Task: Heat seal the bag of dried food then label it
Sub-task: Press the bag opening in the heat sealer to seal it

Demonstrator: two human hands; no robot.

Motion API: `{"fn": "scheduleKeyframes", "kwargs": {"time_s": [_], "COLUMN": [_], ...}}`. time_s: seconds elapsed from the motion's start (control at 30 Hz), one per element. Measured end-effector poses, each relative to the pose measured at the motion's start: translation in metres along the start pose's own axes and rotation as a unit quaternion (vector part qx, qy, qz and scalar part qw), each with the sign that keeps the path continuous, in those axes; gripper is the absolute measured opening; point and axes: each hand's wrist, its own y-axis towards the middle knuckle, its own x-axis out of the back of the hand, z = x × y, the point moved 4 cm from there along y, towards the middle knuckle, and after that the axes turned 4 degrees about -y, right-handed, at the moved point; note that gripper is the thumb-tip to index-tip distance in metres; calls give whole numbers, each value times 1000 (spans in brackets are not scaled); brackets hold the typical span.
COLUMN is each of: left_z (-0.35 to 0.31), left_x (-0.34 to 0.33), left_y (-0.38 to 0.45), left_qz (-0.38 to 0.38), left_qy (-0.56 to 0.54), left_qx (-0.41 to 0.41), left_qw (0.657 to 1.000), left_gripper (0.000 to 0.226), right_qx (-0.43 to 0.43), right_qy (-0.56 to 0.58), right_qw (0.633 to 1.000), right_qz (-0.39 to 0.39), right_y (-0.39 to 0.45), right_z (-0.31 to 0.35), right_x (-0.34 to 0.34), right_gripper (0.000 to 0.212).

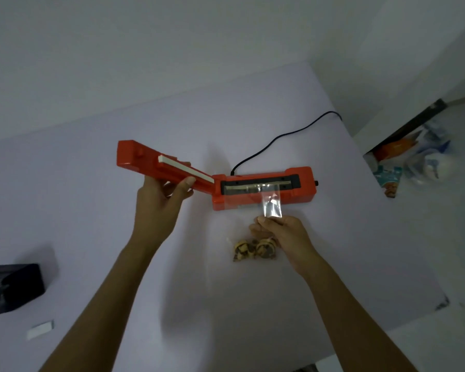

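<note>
An orange heat sealer (301,194) lies on the white table (91,210) with its lid arm (151,165) raised to the left. My left hand (161,200) grips that lid arm from below. A clear plastic bag (271,205) has its open top across the sealer's dark sealing strip (255,187). The dried food (253,249) sits in the bag's lower end on the table. My right hand (282,234) pinches the bag in its middle, just in front of the sealer.
The sealer's black cord (277,138) runs to the back right. A black box (14,288) stands at the left edge, with a small white label (39,330) in front of it. Packets and clutter (411,157) lie beyond the table's right side.
</note>
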Motion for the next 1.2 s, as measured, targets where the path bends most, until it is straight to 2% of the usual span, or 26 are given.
{"fn": "scheduleKeyframes", "kwargs": {"time_s": [0.27, 0.53, 0.6, 0.67, 0.73, 0.8, 0.87, 0.97, 1.2], "left_z": [6, 29, 49, 69, 80, 81, 79, 79, 81], "left_x": [-9, -22, -32, -48, -65, -81, -93, -102, -102], "left_y": [-10, -27, -34, -42, -48, -51, -51, -50, -49], "left_qz": [-52, -96, -59, 26, 91, 119, 129, 129, 106], "left_qy": [-18, -14, 17, 32, 4, -36, -72, -120, -171], "left_qx": [17, 73, 114, 155, 182, 199, 210, 230, 258], "left_qw": [998, 993, 992, 987, 979, 972, 966, 957, 945], "left_gripper": [42, 66, 56, 45, 34, 23, 15, 18, 24], "right_qx": [-5, -10, -5, 1, 9, 11, 21, 31, 26], "right_qy": [-11, -20, -19, -26, -36, -48, -76, -109, -53], "right_qw": [1000, 1000, 999, 999, 999, 999, 997, 993, 998], "right_qz": [6, 22, 26, 25, 24, 17, 3, -13, -1], "right_y": [3, 10, 12, 14, 16, 17, 20, 21, 17], "right_z": [4, 0, -2, -2, -2, -3, -3, -1, 3], "right_x": [10, 14, 13, 10, 8, 7, 7, 9, 7], "right_gripper": [14, 12, 13, 14, 15, 15, 14, 15, 17]}}
